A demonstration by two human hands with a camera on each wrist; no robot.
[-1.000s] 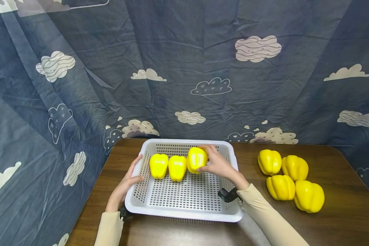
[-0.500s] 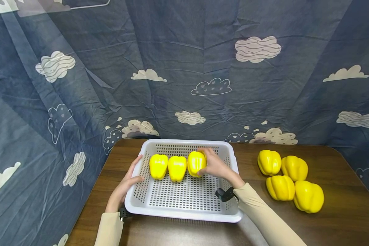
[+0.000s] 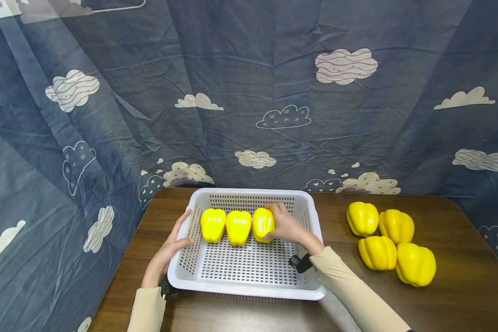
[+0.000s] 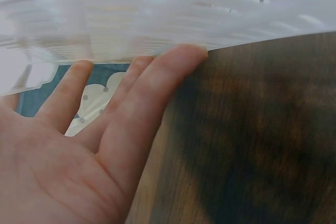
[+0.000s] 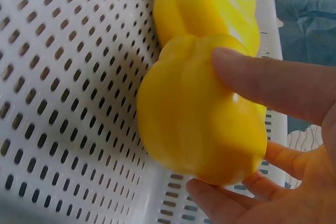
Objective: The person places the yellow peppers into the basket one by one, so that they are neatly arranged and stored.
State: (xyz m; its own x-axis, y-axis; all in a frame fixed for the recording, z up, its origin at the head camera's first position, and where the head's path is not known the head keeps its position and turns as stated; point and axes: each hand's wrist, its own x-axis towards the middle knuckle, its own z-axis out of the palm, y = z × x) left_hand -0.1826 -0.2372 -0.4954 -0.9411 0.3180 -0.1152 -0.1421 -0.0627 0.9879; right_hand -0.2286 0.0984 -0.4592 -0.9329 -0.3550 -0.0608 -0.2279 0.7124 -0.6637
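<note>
My right hand (image 3: pixel 287 227) holds a yellow bell pepper (image 3: pixel 263 225) inside the white perforated basket (image 3: pixel 249 293). In the right wrist view, the thumb lies on top of this bell pepper (image 5: pixel 184 114), with fingers behind and beneath it; another bell pepper (image 5: pixel 205 6) sits just beyond. Two more bell peppers, one at the left (image 3: pixel 213 225) and one in the middle (image 3: pixel 238 228), stand in a row with it. My left hand (image 3: pixel 166 253) grips the basket's left rim, thumb over the edge. From the left wrist, its fingers (image 4: pixel 142 103) touch the basket's outer wall.
Several yellow bell peppers (image 3: pixel 378 253) lie in a cluster on the brown wooden table (image 3: pixel 336 212), right of the basket. A dark blue curtain (image 3: pixel 232 129) with a cloud print hangs behind the table. The basket's front half shows its bare perforated floor.
My right hand has lowered its bell pepper towards the front of the basket, level with the other two in the row. The left hand stays on the rim.
</note>
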